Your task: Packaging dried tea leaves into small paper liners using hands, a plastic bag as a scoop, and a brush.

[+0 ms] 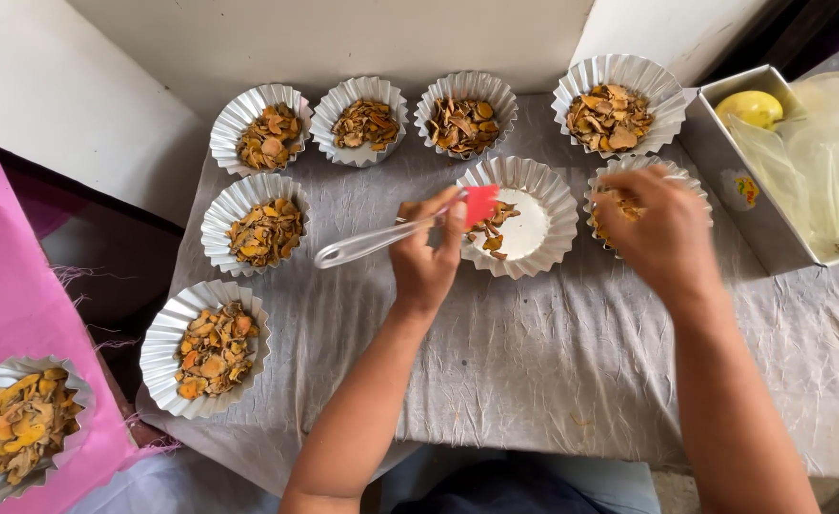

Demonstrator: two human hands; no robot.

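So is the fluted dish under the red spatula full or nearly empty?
Nearly empty. The fluted dish shows mostly bare white bottom, with only a few dried orange slices near the red spatula held by the left hand.

The right hand (662,228) is motion-blurred and covers most of the cup (608,186) beneath it, so its contents and the fingers' grip cannot be told; the left hand (429,252) hides the middle of the spatula (381,238); the box (772,190) and its plastic bag (819,162) run off the right edge; the lower-left cup (15,424) is cut by the frame.
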